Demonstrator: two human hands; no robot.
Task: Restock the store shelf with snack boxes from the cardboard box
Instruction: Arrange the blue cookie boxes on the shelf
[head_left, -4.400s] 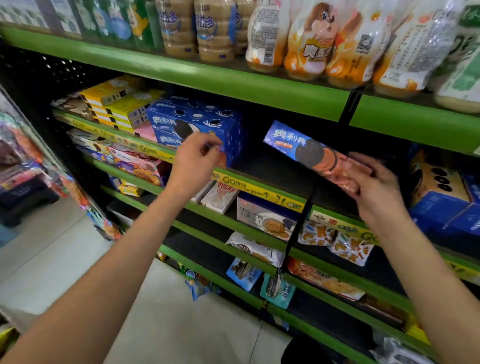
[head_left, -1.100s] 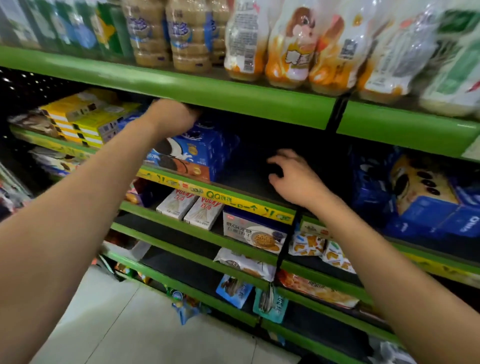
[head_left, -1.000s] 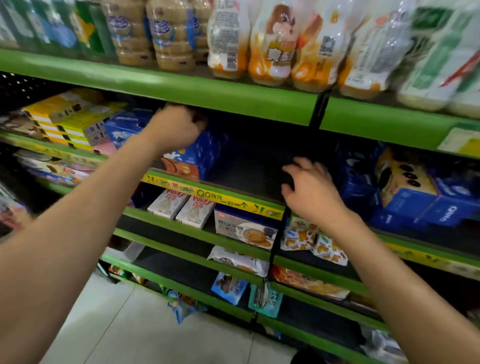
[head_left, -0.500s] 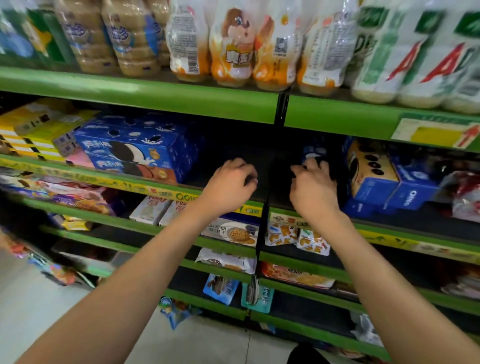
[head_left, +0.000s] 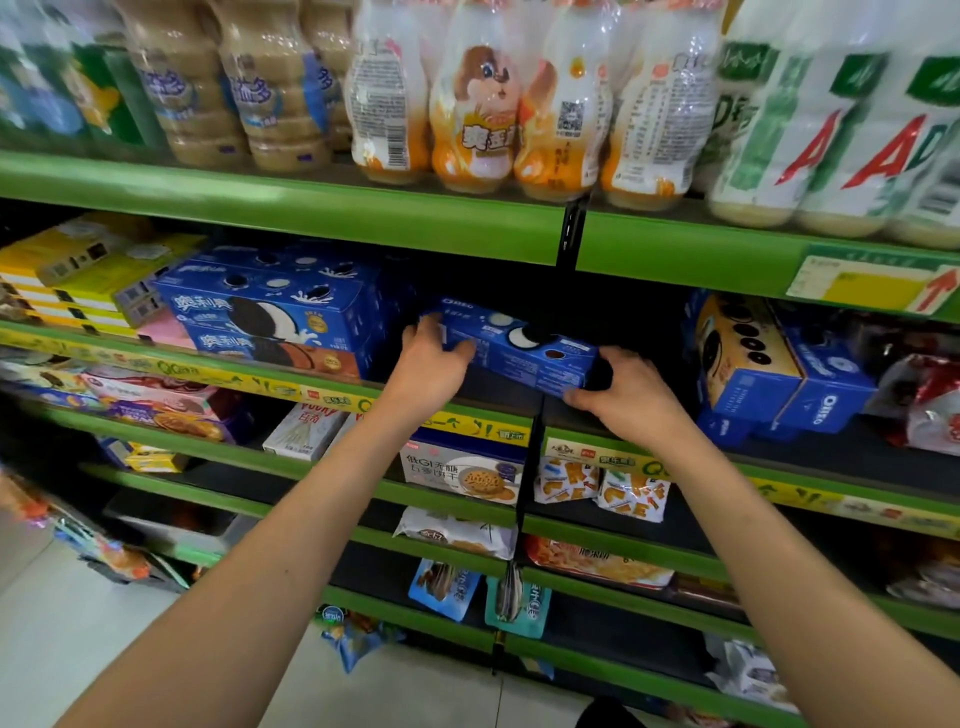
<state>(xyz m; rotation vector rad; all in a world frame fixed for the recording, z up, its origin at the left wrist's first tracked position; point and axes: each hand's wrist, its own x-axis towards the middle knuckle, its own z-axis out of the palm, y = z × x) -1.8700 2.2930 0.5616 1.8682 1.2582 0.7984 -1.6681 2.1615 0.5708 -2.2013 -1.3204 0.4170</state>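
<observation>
A long blue cookie box (head_left: 519, 351) lies in the dark gap of the green store shelf (head_left: 311, 218), tilted with its right end nearer me. My left hand (head_left: 434, 366) grips its left end. My right hand (head_left: 631, 397) grips its right end from below and in front. To the left stands a stack of blue cookie boxes (head_left: 275, 312). No cardboard box is in view.
Yellow boxes (head_left: 98, 270) sit at the far left, more blue and yellow cookie boxes (head_left: 769, 374) at the right. Wrapped drink bottles (head_left: 493, 98) fill the shelf above. Lower shelves hold small snack packs (head_left: 462, 467). Pale floor (head_left: 62, 623) lies at lower left.
Both hands reached into the dark middle gap of the shelf and now hold a blue cookie box by its two ends. The view has shifted to the right.
</observation>
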